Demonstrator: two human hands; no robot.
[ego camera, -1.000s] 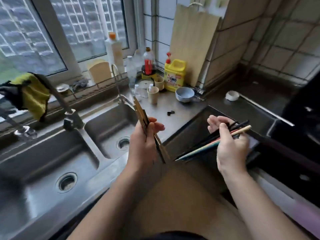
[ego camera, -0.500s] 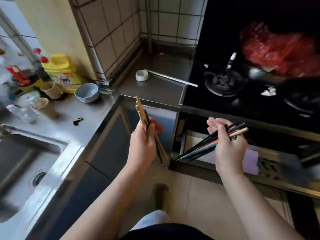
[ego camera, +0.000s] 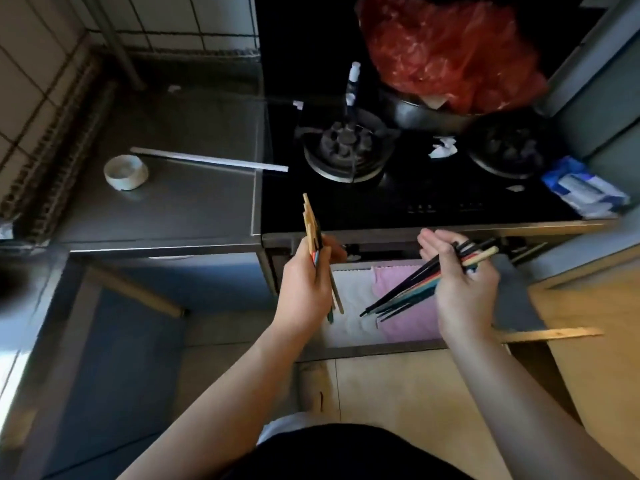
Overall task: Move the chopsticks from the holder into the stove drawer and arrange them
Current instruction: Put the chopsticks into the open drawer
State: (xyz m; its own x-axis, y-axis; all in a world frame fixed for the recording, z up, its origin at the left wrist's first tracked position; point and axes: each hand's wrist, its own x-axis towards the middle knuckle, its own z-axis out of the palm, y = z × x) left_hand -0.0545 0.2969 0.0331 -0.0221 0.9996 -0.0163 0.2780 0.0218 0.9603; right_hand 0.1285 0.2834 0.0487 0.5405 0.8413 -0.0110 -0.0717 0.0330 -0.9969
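Note:
My left hand (ego camera: 304,289) grips a bundle of light wooden chopsticks (ego camera: 310,220), held nearly upright with the tips pointing away from me. My right hand (ego camera: 464,289) holds a second bundle of dark and coloured chopsticks (ego camera: 401,296), slanting down to the left. Both hands hover above the open stove drawer (ego camera: 381,349), which is pulled out under the black stove. The drawer is lined with a white cloth (ego camera: 349,306) and a pink cloth (ego camera: 405,323). The chopstick holder is out of view.
The black gas stove (ego camera: 346,150) has two burners, a pot and a red plastic bag (ego camera: 446,50) at the back. A blue packet (ego camera: 581,190) lies at its right edge. On the steel counter at left sit a tape roll (ego camera: 125,171) and a long white strip (ego camera: 207,160).
My view has swung right from the sink to the stove and its open drawer. Both hands keep their chopstick bundles and now hang over the drawer.

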